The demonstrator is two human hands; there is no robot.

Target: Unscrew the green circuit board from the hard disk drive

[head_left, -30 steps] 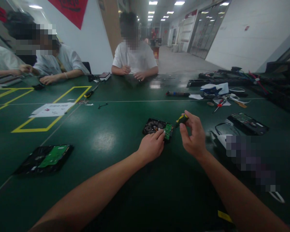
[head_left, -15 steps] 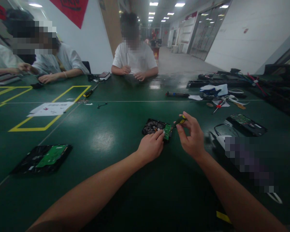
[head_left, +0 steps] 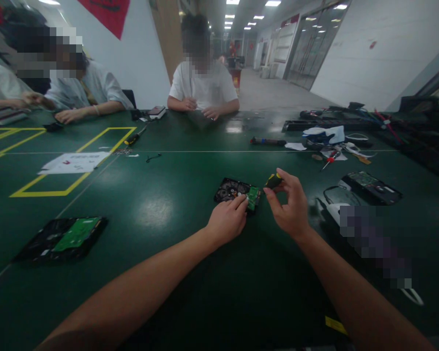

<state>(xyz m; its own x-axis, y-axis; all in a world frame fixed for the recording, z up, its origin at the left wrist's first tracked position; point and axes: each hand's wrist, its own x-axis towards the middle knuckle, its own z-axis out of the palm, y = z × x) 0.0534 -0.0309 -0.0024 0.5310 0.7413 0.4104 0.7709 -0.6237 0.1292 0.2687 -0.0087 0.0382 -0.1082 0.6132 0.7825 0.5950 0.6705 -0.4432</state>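
Observation:
A black hard drive (head_left: 227,189) with a green circuit board (head_left: 253,196) lies on the dark green table, near the centre. My left hand (head_left: 229,219) rests on its near edge, fingers closed together against the drive and board. To the right, my right hand (head_left: 289,204) pinches a yellow-and-black screwdriver (head_left: 273,181) between thumb and fingers. The screwdriver's handle is tilted, its lower end pointing toward the board's right edge. Its tip is too small to make out.
Another drive (head_left: 76,234) lies at the left, and one more (head_left: 373,187) at the right beside a partly blurred object with a white strap (head_left: 411,295). Tools, cloth (head_left: 325,134) and cables lie back right. A person (head_left: 203,87) sits opposite; others sit back left.
The view has shifted slightly. Both hands stay at the drive, and the screwdriver's handle has turned a little in my right hand.

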